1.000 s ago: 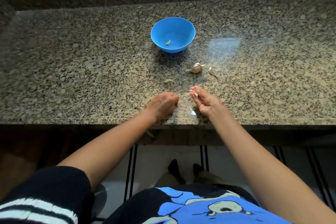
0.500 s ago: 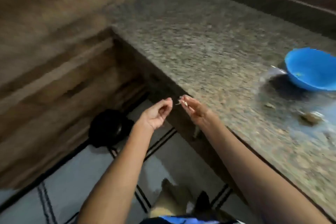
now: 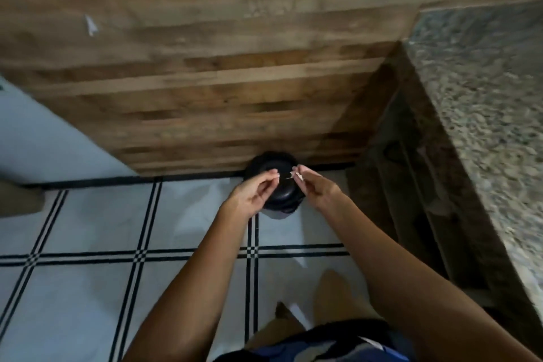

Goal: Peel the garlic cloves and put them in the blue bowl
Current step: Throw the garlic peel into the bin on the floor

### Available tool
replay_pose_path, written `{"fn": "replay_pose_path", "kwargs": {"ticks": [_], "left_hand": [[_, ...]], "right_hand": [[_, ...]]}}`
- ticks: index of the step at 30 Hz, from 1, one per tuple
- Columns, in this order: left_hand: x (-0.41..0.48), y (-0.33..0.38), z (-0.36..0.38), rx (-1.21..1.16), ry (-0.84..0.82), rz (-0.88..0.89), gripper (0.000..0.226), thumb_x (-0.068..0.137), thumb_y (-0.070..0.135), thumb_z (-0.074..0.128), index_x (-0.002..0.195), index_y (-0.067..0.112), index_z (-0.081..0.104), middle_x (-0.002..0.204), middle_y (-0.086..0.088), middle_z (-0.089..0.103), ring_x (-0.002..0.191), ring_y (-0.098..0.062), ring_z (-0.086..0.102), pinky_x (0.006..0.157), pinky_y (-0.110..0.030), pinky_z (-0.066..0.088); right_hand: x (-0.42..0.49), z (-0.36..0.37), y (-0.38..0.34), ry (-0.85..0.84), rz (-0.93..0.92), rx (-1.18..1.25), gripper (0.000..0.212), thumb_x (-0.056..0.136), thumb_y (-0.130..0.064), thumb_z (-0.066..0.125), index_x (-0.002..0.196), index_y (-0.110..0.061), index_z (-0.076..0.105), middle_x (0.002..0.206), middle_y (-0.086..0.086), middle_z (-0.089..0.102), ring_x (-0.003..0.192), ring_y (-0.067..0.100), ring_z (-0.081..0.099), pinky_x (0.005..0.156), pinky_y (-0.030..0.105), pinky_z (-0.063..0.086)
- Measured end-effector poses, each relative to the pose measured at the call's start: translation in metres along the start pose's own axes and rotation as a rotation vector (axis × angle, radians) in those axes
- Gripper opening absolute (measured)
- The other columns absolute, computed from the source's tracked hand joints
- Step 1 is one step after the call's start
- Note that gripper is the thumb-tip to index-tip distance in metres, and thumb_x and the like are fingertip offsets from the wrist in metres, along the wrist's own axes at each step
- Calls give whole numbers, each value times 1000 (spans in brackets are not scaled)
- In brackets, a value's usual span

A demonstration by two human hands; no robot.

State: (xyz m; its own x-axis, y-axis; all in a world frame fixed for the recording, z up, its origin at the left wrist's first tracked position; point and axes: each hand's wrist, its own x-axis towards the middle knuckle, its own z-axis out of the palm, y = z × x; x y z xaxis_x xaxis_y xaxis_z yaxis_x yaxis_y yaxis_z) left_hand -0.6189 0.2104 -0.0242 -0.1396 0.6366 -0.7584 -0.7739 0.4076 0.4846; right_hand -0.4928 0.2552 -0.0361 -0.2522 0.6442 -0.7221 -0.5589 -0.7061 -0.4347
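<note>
Apparently only peel is in play: the right hand (image 3: 318,189) pinches a pale scrap of garlic skin (image 3: 298,176) between thumb and fingertips, above a black bin (image 3: 280,197) on the tiled floor (image 3: 88,288). The left hand (image 3: 254,192) has its fingers curled, thumb meeting forefinger beside a thin wisp; whether it grips that wisp I cannot tell. Neither the garlic cloves nor the blue bowl are in view; only part of the granite counter (image 3: 484,126) shows at right. Such skin is probably weightless, brittle and clingy, likely needing a rub to shed; a peeled clove would be firm but slick, best held across its sides.
</note>
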Motion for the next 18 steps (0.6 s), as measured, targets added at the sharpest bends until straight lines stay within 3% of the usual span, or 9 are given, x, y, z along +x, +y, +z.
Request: {"fn": "replay_pose_path", "kwargs": {"ticks": [3, 6, 10, 13, 18], "left_hand": [[23, 19, -7, -40, 13, 7, 7, 85, -9, 55, 84, -4, 61, 62, -8, 68, 58, -12, 67, 51, -17, 54], [55, 31, -6, -67, 9, 17, 10, 86, -10, 54, 82, -4, 61, 62, -8, 68, 57, -11, 66, 55, -17, 55], [106, 39, -3, -133, 72, 14, 11, 87, -9, 53, 82, -3, 61, 65, -7, 68, 63, -11, 65, 57, -17, 55], [131, 39, 2, -224, 132, -36, 11, 88, -8, 53, 81, -4, 61, 63, -11, 68, 66, -15, 66, 56, -21, 56], [157, 42, 15, -328, 185, -44, 9, 87, -9, 53, 83, -5, 59, 69, -14, 67, 66, -17, 66, 59, -22, 56]], "right_hand": [[25, 24, -5, -9, 26, -23, 36, 94, 4, 40, 130, 11, 41, 90, 14, 58, 89, 19, 58, 93, 24, 37], [61, 44, -12, -34, 48, -46, 32, 94, 5, 40, 125, 11, 45, 102, 18, 59, 113, 26, 53, 97, 23, 37], [118, 58, -21, -44, 132, -135, 13, 92, 3, 45, 91, 3, 58, 64, 8, 67, 77, 15, 58, 87, 20, 48], [150, 59, -28, -4, 174, -187, 24, 92, 3, 47, 113, 11, 54, 83, 12, 65, 86, 20, 60, 76, 22, 53], [178, 50, -32, 84, 187, -256, 28, 86, 5, 55, 113, 14, 55, 69, 12, 66, 76, 19, 61, 52, 19, 54]]}}
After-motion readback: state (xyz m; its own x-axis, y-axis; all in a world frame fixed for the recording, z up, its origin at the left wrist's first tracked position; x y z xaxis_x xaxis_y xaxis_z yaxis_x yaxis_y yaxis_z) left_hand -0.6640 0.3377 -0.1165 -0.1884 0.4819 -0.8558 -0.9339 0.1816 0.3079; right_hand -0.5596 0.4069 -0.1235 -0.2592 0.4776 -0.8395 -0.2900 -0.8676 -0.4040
